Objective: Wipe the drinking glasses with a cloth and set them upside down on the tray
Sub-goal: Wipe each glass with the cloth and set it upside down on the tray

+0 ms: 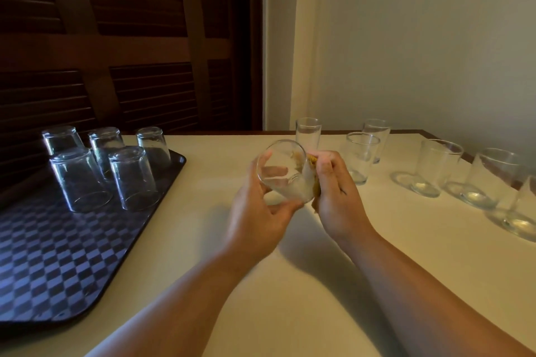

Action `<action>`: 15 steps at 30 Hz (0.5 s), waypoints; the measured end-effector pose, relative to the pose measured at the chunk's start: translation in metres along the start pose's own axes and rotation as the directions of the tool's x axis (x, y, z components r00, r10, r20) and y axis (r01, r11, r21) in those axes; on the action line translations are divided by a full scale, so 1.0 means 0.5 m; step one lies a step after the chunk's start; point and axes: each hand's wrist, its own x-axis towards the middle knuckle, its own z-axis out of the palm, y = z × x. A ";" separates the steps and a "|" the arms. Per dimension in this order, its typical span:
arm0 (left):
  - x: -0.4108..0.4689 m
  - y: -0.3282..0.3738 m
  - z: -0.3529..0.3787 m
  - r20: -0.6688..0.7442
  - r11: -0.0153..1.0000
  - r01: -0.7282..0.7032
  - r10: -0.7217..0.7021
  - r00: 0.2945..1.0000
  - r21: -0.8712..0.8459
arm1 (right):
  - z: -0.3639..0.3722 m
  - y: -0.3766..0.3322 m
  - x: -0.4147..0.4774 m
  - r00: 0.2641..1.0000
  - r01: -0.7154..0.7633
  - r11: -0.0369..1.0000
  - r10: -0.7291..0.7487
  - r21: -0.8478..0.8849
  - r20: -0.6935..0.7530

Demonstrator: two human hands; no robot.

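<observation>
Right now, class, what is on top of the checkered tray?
Five glasses stand upside down on the far part of the checkered tray. Its left part lies outside the picture, so anything there cannot be seen.

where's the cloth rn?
In the head view the cloth is at centre, bunched in the right hand and pressed against the glass that the left hand holds above the table.
</observation>
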 end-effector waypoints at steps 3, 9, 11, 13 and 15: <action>-0.002 0.007 -0.001 0.013 0.998 0.019 -0.020 1.000 0.060 | 0.001 0.002 -0.003 1.000 0.006 0.999 -0.005 -0.038 0.010; -0.005 0.004 0.004 -0.040 0.999 0.030 -0.032 0.999 -0.030 | 0.020 -0.021 -0.010 0.998 0.058 0.998 -0.058 -0.018 0.011; -0.005 0.005 0.005 -0.082 0.998 -0.008 0.003 0.997 -0.063 | 0.009 -0.009 -0.004 0.999 0.007 0.994 -0.003 -0.112 0.033; -0.007 0.003 0.010 -0.054 0.999 0.002 -0.004 0.999 -0.041 | 0.006 -0.006 -0.003 0.999 0.019 0.988 -0.015 -0.153 0.033; -0.010 -0.003 0.016 0.034 1.000 0.003 -0.004 0.999 0.027 | 0.015 -0.020 -0.008 0.994 0.106 0.985 -0.106 -0.137 0.007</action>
